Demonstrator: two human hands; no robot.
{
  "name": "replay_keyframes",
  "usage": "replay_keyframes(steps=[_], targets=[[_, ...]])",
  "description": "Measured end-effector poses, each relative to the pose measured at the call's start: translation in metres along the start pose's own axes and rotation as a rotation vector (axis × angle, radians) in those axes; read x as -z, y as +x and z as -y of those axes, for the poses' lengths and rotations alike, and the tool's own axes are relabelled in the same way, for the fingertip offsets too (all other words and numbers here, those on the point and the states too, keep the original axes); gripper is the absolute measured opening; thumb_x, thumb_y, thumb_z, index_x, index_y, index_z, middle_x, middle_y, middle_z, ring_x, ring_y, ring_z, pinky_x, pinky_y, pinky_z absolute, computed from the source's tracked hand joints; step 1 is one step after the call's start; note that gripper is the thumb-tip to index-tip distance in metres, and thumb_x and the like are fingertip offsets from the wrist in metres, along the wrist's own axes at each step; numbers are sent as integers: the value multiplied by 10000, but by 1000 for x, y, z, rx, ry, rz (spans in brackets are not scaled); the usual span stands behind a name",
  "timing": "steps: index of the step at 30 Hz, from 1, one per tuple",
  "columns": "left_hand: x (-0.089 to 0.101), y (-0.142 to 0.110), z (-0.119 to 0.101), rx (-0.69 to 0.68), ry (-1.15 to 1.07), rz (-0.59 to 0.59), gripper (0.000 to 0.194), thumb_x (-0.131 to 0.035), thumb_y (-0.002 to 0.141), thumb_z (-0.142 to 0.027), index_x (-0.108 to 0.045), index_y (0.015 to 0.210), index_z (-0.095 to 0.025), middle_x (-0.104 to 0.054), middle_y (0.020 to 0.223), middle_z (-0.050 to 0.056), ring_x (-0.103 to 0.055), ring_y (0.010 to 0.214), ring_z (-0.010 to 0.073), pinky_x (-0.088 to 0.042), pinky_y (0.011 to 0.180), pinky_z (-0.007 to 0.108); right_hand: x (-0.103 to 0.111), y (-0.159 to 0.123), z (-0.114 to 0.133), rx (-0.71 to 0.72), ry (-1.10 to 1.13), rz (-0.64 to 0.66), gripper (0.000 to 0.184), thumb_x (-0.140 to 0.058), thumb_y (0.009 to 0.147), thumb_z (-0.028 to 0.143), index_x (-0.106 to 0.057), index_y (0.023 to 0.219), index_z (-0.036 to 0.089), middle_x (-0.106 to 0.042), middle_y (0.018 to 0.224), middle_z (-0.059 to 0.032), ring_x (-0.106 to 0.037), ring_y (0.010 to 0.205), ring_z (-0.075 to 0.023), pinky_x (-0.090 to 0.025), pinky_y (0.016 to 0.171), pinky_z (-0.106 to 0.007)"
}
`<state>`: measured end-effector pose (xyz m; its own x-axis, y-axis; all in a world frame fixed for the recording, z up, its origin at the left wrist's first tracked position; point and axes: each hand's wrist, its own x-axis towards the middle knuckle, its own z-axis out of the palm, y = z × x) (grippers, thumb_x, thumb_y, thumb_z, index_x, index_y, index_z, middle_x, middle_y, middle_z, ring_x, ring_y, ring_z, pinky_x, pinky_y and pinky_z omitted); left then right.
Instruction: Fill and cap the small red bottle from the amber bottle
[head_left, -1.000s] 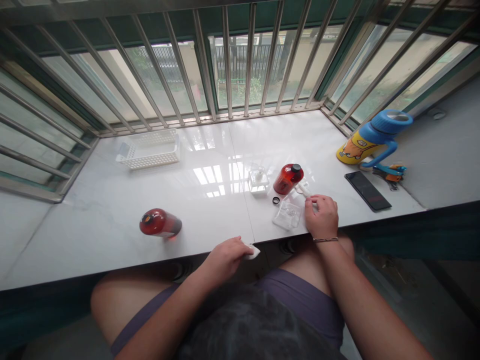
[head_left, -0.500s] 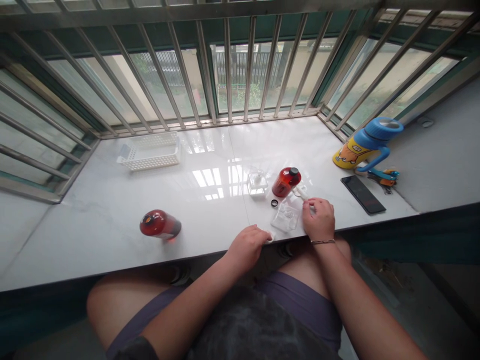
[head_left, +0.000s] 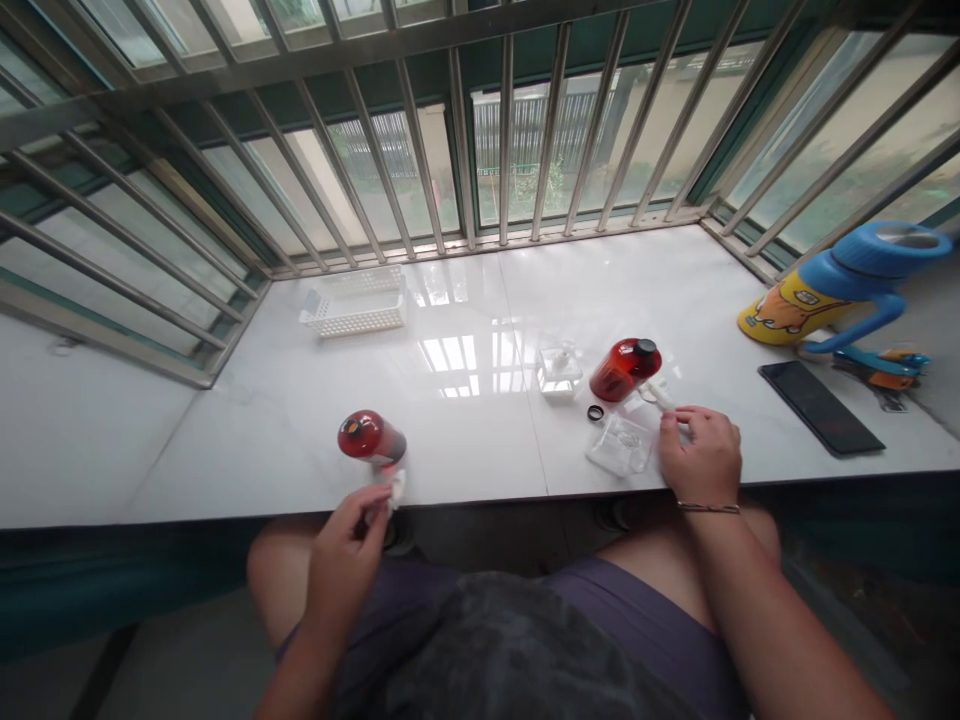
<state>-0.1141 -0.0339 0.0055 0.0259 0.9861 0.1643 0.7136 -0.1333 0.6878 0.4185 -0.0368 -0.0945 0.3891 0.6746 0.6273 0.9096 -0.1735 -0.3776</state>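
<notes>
While the white counter (head_left: 465,430) lies mostly bare across the frame's middle, its front edge runs just above both hands. At lower left, the left hand (head_left: 341,555) rises from the lap, its grip pinched on a small white piece (head_left: 395,487) just below the lying red bottle (head_left: 370,438). Right of centre, the right hand (head_left: 699,455) rests knuckles-up at the edge, its grip closed on a thin white part (head_left: 664,397) beside a clear dish (head_left: 619,445) and a second red bottle (head_left: 622,368).

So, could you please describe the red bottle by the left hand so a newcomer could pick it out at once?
Start at the white sill under the window bars and follow its near edge leftward. The bottle lies on its side there, just beyond the left hand, which pinches a small white piece. The other red bottle lies farther right and has a black cap.
</notes>
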Motion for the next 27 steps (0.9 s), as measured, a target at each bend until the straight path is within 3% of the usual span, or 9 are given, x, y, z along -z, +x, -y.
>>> replay_keyframes(steps=[3, 6, 9, 13, 17, 20, 22, 24, 27], targets=[[35, 4, 37, 188, 150, -213, 279, -647, 974, -488, -769, 1147, -307, -818, 1159, 23, -767, 1089, 286, -624, 999, 421, 0, 1, 0, -3, -3, 1, 184, -603, 1006, 377, -669, 929, 225, -745, 1027, -135, -671, 1044, -320, -476, 992, -490], [56, 19, 72, 295, 267, -354, 323, -656, 933, -478, -772, 1170, -293, -813, 1171, 25, -769, 1071, 288, -604, 978, 411, -1, 1, 0, 8, -6, -1, 197, -598, 1010, 384, -670, 925, 221, -742, 1029, -140, -669, 1031, -317, -481, 981, -487], [65, 43, 100, 318, 388, -382, 351, -631, 927, -454, -770, 1166, -238, -804, 1161, 72, -759, 1050, 295, -580, 948, 403, -2, 1, 0, 21, -5, -12, 197, -603, 1012, 374, -674, 917, 217, -741, 1017, -137, -668, 1026, -310, -488, 975, -477], [68, 72, 116, 317, 502, -249, 398, -551, 968, -433, -749, 1180, -160, -777, 1173, 153, -729, 1096, 337, -571, 938, 433, -1, 1, 2, 20, 7, -7, 182, -609, 1007, 356, -684, 921, 215, -741, 1028, -135, -667, 1037, -310, -491, 983, -484], [60, 83, 100, 262, 554, -286, 394, -477, 1006, -393, -742, 1175, -155, -753, 1195, 172, -704, 1133, 356, -568, 1003, 489, 0, 2, 5, -7, 18, 4, 181, -603, 1015, 357, -682, 934, 215, -741, 1036, -135, -667, 1047, -311, -490, 996, -491], [44, 81, 74, 106, 399, -384, 398, -432, 1054, -405, -728, 1210, -188, -741, 1294, 134, -677, 1250, 334, -529, 1131, 495, 1, 3, 5, -17, 8, -1, 188, -585, 1026, 366, -679, 968, 213, -744, 1044, -137, -662, 1046, -307, -493, 993, -479], [29, 80, 57, 54, 228, -355, 437, -438, 1075, -488, -697, 1304, -219, -720, 1371, 109, -673, 1289, 317, -518, 1170, 485, 2, 2, 4, -24, 7, -4, 196, -573, 1031, 372, -675, 989, 210, -745, 1044, -137, -657, 1051, -308, -492, 996, -474], [12, 79, 43, 43, 42, -276, 555, -554, 1020, -609, -629, 1422, -234, -681, 1441, 117, -677, 1301, 318, -532, 1168, 476, 2, 2, 3, -34, 8, -6, 206, -563, 1032, 379, -672, 1005, 207, -742, 1044, -136, -654, 1051, -310, -491, 1002, -474], [-10, 83, 27, 99, -137, -210, 944, -858, 772, -657, -513, 1546, -242, -649, 1479, 145, -691, 1287, 343, -540, 1166, 495, 3, 3, 4, -52, 13, -9, 227, -556, 1030, 396, -670, 1027, 200, -733, 1047, -136, -648, 1046, -313, -491, 1002, -473]])
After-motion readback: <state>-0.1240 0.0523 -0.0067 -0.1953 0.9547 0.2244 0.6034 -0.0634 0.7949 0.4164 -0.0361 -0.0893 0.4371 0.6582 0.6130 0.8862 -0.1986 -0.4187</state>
